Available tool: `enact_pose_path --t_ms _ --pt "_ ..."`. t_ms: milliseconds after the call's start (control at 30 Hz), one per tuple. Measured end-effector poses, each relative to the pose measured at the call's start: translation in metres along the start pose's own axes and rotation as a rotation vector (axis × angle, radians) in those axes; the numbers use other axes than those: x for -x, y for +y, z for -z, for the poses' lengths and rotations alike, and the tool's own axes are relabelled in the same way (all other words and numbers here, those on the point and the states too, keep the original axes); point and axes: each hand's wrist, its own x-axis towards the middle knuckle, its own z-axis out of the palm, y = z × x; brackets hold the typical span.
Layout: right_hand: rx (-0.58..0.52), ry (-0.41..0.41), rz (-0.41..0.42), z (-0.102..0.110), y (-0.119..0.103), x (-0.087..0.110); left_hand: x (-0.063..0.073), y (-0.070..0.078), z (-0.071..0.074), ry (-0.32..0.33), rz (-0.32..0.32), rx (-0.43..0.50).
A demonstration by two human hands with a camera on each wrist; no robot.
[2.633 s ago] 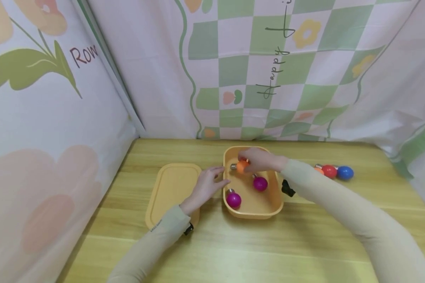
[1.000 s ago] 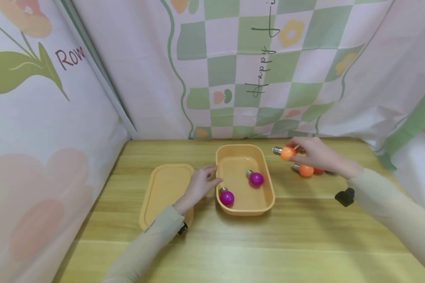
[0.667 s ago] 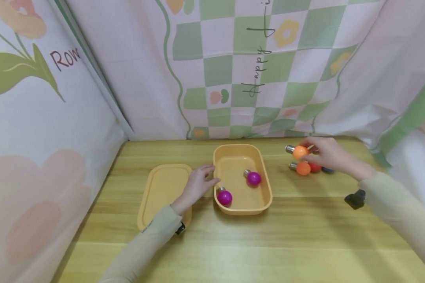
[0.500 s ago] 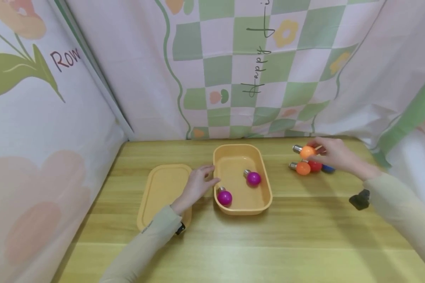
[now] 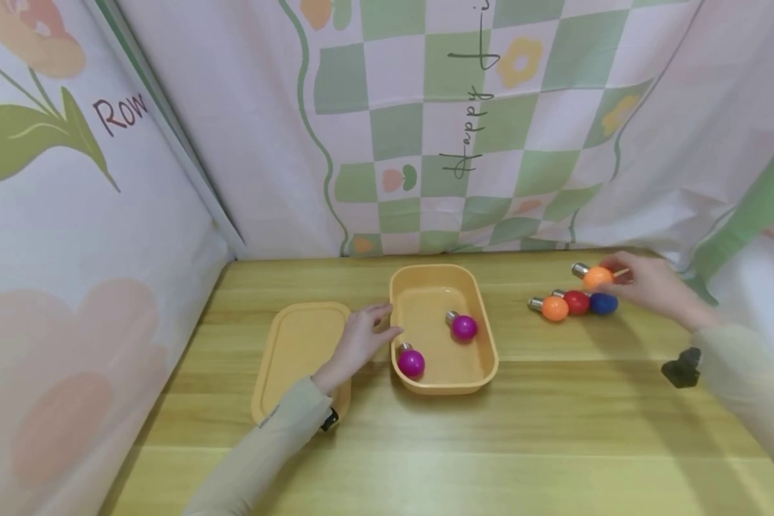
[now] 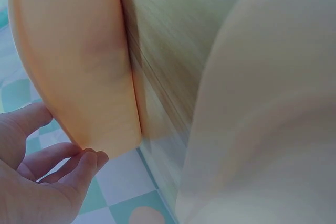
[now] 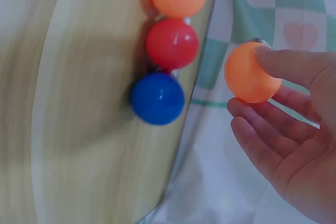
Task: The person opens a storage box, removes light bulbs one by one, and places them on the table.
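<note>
My right hand (image 5: pixel 654 287) pinches an orange light bulb (image 5: pixel 598 278) between thumb and fingers, its metal base pointing left. It is held above the table, behind a row of bulbs: one orange (image 5: pixel 554 309), one red (image 5: pixel 577 302) and one blue (image 5: pixel 603 303). In the right wrist view the thumb lies across the held bulb (image 7: pixel 247 74). My left hand (image 5: pixel 359 342) has its fingertips at the left rim of a yellow-orange plastic box (image 5: pixel 451 389), thumb and fingers spread. Inside the box lie two purple bulbs, one at the right (image 5: pixel 464 327) and one at the front left (image 5: pixel 411 363).
A matching flat lid (image 5: pixel 297 344) lies left of the box, partly under the left forearm. The wooden table (image 5: pixel 458 459) ends at a checkered curtain (image 5: pixel 451 193) at the back. Another printed curtain (image 5: pixel 103 287) stands along the left side.
The right hand has lifted the orange bulb out of the box and carried it right, past the other bulbs. The left hand has stayed at the box's rim. The head view has shifted slightly.
</note>
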Motion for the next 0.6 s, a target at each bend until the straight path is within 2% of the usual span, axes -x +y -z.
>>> enact_pose_path --t_ms 133,433,600 --pt "-0.034 -0.026 -0.042 0.003 0.014 0.003 0.000 0.000 0.000 0.004 -0.004 -0.001" --pt "-0.049 0.038 -0.051 0.000 0.043 0.015 0.000 0.002 0.001 0.002 -0.007 0.004" --pt "-0.060 0.002 -0.087 0.000 0.052 0.024 0.001 0.002 0.001 0.000 -0.004 0.005"
